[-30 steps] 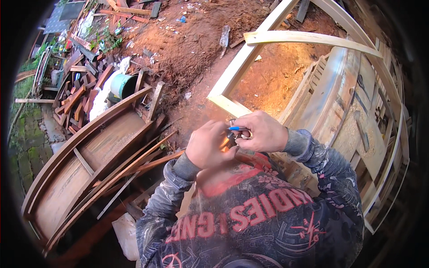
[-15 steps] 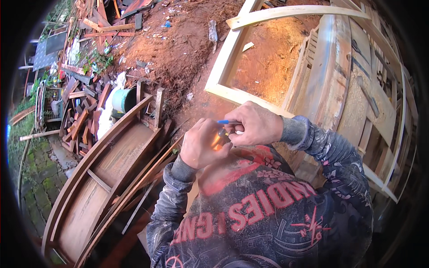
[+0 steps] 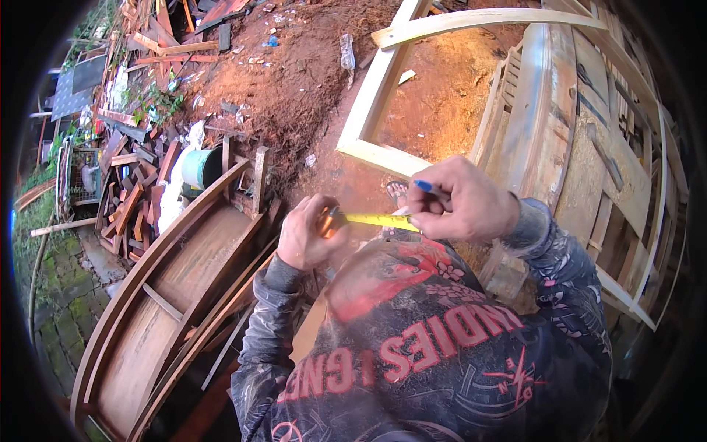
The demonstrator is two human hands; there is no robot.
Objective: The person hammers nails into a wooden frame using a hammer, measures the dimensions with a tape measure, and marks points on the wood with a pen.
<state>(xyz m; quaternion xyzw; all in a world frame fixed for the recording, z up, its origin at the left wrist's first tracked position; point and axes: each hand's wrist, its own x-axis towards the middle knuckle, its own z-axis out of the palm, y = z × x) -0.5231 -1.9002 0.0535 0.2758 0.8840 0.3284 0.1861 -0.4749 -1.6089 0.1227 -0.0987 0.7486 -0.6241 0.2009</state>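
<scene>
- Tape measure (image 3: 377, 219): stretched between the hands.
- Left hand (image 3: 300, 234) curls round its case; slack fingers could let it slip.
- Right hand (image 3: 473, 197) pinches the blade's end, blue pen (image 3: 423, 186) tucked alongside; crowded pinch might lose either, blade snapping back.
- Counts: two hands, one tape measure, one pen.

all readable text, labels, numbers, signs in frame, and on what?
Dark shirt: large red capitals, wording not copied.
Compass-like emblem on it: small letters, not copied.
Yellow tape: marks too small, blurred.
Blue-ended pen: nothing legible.
</scene>
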